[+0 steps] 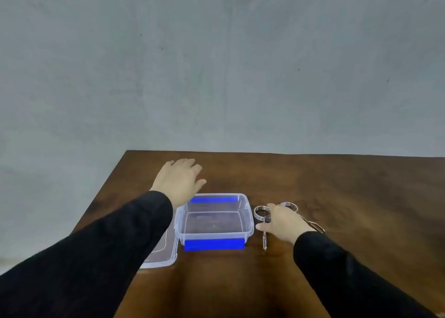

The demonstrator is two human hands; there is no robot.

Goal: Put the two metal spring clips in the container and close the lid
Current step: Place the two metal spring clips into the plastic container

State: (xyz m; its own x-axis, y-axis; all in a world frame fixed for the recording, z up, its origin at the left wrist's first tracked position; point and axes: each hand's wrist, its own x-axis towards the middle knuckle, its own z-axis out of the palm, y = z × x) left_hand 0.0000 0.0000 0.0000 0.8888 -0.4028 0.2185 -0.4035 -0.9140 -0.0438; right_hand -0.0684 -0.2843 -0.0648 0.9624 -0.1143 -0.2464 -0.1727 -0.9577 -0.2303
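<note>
A: Grey plain wall at the back, dark wooden desk (pixel 313 187) in front, and two black sleeves coming in from the near edge.

B: Start on the left. The left hand (pixel 179 180) hovers flat, fingers loosely spread, holding nothing. Just near of it and partly under its forearm lies the clear lid (pixel 160 255), off the box.

A: And right of that hand, the clear container (pixel 214 219), open, blue latches front and back, nothing inside that I can see.

B: Then the right hand (pixel 283 223), palm down, fingers curled over the clips. Whether that grip has actually closed on anything, I cannot tell; the fingertips are hidden.

A: One spring clip (pixel 263 217) sits just left of that hand, its coil peeking out by the fingers, its long handle running toward us. The second spring clip (pixel 290 207) has its coil just beyond the hand and its handle poking out to the right.

B: Both on the desk, then, beside the container, not in it.

A: I'd judge them light, stiff, smooth steel, likely slippery. Pinch the straight handle, or hook a finger through the coil. They should drop in with no fuss.
</note>
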